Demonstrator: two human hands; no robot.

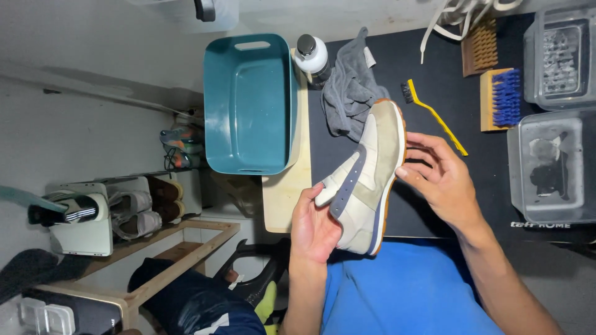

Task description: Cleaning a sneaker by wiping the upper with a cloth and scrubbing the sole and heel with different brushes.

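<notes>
The left hand (pixel 316 226) has its grip closed on the heel of a pale sneaker (pixel 366 177), the right hand (pixel 437 177) clasps its sole, above the black bench (pixel 434 74), near a grey cloth (pixel 351 87).

A single head-worn camera looks steeply down, close above the black mat (pixel 397 62).

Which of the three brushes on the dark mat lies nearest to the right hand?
The thin yellow-handled brush, just above the right hand. The blue-bristled block brush and the brown-bristled block brush lie farther away, toward the clear containers.
</notes>
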